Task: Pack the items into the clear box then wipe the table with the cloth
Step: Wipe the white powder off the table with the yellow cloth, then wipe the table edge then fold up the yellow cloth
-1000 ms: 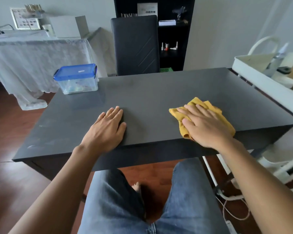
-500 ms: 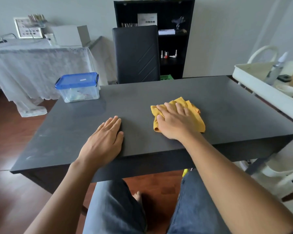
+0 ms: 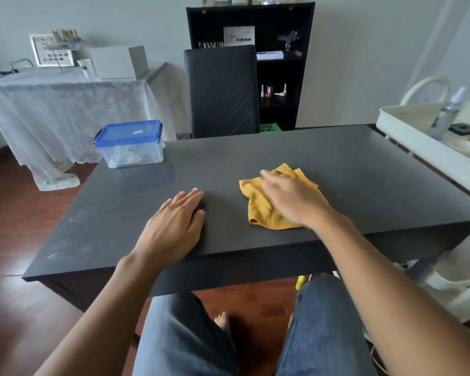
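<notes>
Head view: a dark grey bench [image 3: 296,158] fills the middle of the picture, with the person's denim-clad legs [image 3: 323,329] below its near edge.

The left hand [image 3: 174,226] lies flat, palm down, on the bench close to the near edge, fingers straight and together, its grip loose and holding nothing.

The right hand [image 3: 291,199] presses down on a yellow cloth [image 3: 266,213], which lies crumpled on the bench right of centre. The hand is blurred; its fingers look stretched out over the cloth rather than curled round it, so the grip is spread flat on the fabric. The cloth shows on the left of the hand and beyond its fingertips on the far side.

The clear box [image 3: 132,150] stands at the far left corner of the bench, well apart from both hands, with its blue lid [image 3: 128,132] on. Something pale lies inside, too faint to name.

Beyond the far edge stands a black chair [image 3: 223,90], and behind it a black shelf unit [image 3: 282,71] holding small bottles. To the far left is a table draped in white cloth [image 3: 65,109]. At the right, a white trolley tray [image 3: 418,137] sits beside the bench.
</notes>
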